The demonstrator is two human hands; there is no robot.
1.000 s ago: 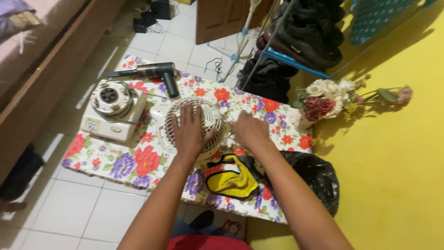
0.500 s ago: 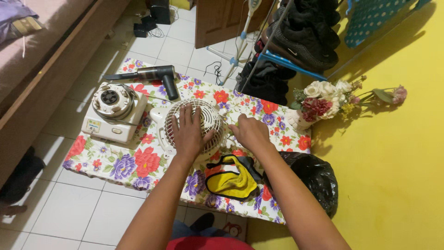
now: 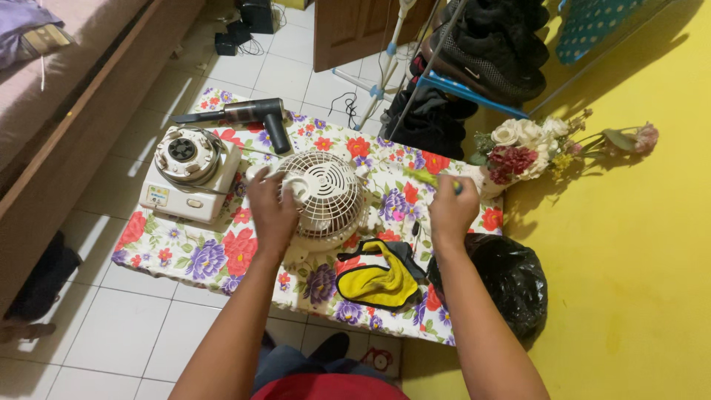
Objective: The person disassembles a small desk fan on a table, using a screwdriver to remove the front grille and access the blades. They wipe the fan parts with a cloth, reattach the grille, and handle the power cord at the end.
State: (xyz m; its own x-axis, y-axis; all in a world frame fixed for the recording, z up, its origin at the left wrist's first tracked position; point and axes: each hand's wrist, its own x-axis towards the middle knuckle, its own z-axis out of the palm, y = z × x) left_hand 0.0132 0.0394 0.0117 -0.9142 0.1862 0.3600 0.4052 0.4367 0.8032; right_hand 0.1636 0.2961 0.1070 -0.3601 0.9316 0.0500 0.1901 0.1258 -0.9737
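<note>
Fan point(image 3: 326, 194), small and white with its round grille facing up, lies at the centre of the frame on a low table point(image 3: 185, 255) covered in a floral cloth. Left hand point(image 3: 270, 211) rests on the fan's left edge, fingers curled over the grille rim and gripping it. Right hand point(image 3: 452, 211) is just right of the fan, apart from it, closed into a fist around a thin green-handled tool point(image 3: 433, 178) that points left toward the fan. Below the fan, near the table's front edge, lies a yellow cloth point(image 3: 378, 280) with black trim. A white square appliance point(image 3: 189, 172) with a round top stands at the left of the table, and above it lies a dark hair dryer point(image 3: 248, 117). A bunch of flowers point(image 3: 518, 148) lies at the table's upper right corner, against the yellow floor. A black bag point(image 3: 503, 285) sits beside the table at lower right. Dark shoes point(image 3: 492, 44) fill a rack at the top of the frame.
</note>
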